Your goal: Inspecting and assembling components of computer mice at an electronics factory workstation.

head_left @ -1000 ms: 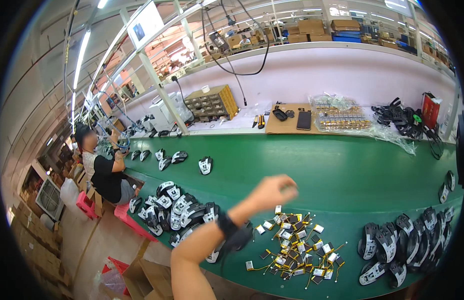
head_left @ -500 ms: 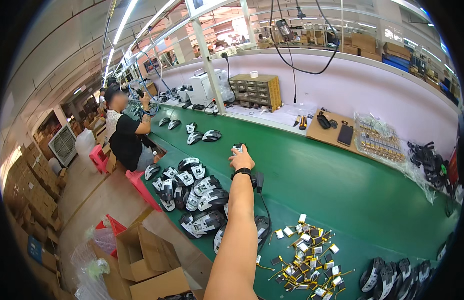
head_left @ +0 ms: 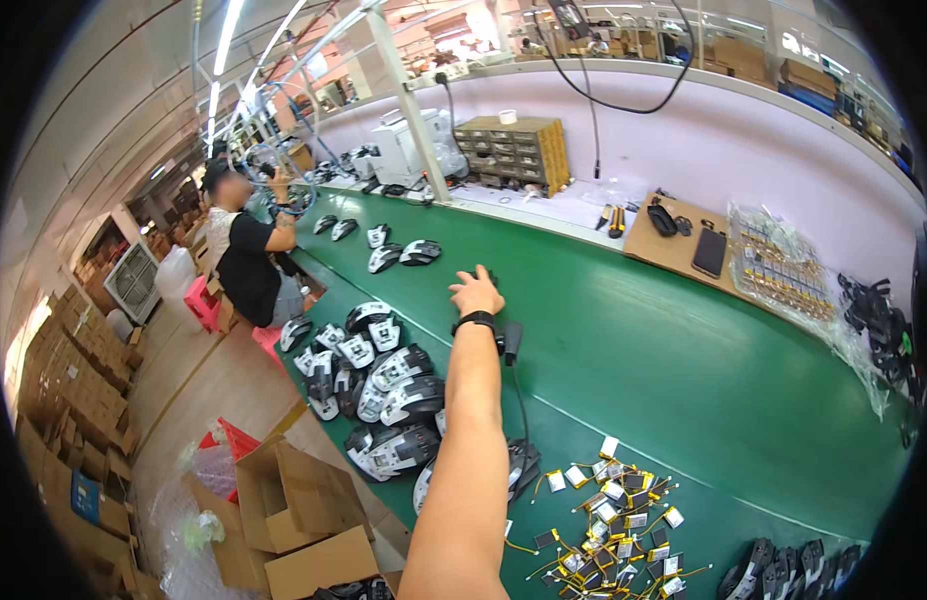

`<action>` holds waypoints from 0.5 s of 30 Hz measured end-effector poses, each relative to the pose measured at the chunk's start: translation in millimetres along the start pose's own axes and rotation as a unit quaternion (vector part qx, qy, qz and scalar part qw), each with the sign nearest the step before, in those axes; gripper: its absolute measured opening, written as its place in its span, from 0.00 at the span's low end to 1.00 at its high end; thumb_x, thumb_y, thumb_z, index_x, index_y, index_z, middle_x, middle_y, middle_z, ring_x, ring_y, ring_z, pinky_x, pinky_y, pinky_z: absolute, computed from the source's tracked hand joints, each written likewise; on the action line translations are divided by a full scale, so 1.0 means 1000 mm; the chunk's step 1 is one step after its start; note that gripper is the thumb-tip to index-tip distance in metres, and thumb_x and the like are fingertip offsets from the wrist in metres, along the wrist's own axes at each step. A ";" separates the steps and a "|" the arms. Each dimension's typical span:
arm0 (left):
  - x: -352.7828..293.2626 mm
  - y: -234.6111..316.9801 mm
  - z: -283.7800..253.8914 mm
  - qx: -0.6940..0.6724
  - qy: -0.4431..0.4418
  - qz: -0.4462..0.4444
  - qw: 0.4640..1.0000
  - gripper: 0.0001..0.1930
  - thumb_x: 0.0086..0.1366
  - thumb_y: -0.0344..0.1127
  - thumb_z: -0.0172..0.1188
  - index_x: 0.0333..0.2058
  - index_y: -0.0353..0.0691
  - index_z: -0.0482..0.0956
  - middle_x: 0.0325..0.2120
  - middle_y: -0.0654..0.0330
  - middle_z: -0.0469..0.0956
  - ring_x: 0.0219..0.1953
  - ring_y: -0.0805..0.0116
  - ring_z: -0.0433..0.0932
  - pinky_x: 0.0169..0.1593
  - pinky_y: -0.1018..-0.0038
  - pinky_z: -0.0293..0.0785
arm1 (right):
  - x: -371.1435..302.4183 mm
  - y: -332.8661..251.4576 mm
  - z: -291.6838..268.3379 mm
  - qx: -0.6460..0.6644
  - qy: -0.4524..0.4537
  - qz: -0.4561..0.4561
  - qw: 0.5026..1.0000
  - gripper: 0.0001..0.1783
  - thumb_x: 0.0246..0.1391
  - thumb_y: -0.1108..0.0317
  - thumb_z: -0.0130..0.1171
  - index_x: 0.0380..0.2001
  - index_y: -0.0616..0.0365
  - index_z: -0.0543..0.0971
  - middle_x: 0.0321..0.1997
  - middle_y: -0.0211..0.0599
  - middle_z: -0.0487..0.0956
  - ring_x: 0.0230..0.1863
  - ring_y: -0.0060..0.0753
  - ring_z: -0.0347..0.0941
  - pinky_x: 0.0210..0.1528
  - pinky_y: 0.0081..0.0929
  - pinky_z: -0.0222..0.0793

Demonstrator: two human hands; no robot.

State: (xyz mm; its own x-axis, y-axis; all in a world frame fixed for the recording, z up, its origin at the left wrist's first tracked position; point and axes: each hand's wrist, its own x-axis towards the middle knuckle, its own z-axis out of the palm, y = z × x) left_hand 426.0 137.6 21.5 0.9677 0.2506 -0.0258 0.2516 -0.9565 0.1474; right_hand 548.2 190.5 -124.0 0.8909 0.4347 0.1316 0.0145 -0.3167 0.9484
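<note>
One left hand [head_left: 475, 295] over green bench [head_left: 623, 340] — fingers spread, dark object [head_left: 496, 280] beside them — cannot tell whether gripped.

Light, as you have it: bright, diffuse. Source: ceiling tubes [head_left: 225, 38], upper left, glaring white. Green worktop [head_left: 633, 350]: soft sheen, faint shadows. Your hand [head_left: 476, 293]: clear in outline. Far background: washed out, indistinct. Rim: black, straight edges bowed.

Your worktop [head_left: 623, 360] looks smooth, semi-gloss; mouse shells [head_left: 398, 372] matt blk & grey plastic; open box [head_left: 321, 492] matt brn cardboard.
</note>
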 end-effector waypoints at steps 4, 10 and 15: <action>0.028 0.005 0.015 -0.042 0.006 -0.043 0.998 0.49 0.55 0.57 0.62 0.67 0.45 0.45 0.62 0.44 0.58 0.60 0.40 0.64 0.58 0.49 0.65 | -0.046 0.087 -0.023 0.415 -0.119 0.011 0.902 0.51 0.43 0.53 0.67 0.68 0.39 0.51 0.69 0.51 0.56 0.64 0.57 0.57 0.60 0.53 0.59; 0.040 -0.078 -0.017 -0.023 0.004 -0.054 0.998 0.40 0.48 0.54 0.70 0.54 0.32 0.70 0.52 0.45 0.73 0.52 0.53 0.75 0.55 0.64 0.72 | -0.408 0.184 -0.049 0.873 -0.008 0.005 0.488 0.47 0.45 0.52 0.66 0.66 0.48 0.55 0.65 0.51 0.62 0.59 0.55 0.64 0.56 0.47 0.64; 0.031 -0.009 -0.035 -0.119 -0.095 0.170 0.974 0.31 0.43 0.50 0.73 0.41 0.32 0.81 0.38 0.46 0.81 0.40 0.57 0.82 0.45 0.67 0.77 | -0.823 0.175 -0.032 0.862 -0.309 0.211 0.341 0.41 0.48 0.54 0.64 0.63 0.53 0.60 0.62 0.50 0.66 0.56 0.50 0.67 0.55 0.42 0.66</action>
State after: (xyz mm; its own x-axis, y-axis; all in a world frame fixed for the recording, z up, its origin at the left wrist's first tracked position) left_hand 452.9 158.9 53.6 0.9850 -0.1281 -0.1153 -0.0713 -0.9120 0.4040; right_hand -196.9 -196.0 -56.9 0.8965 -0.0489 -0.4403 -0.4041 -0.4978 -0.7674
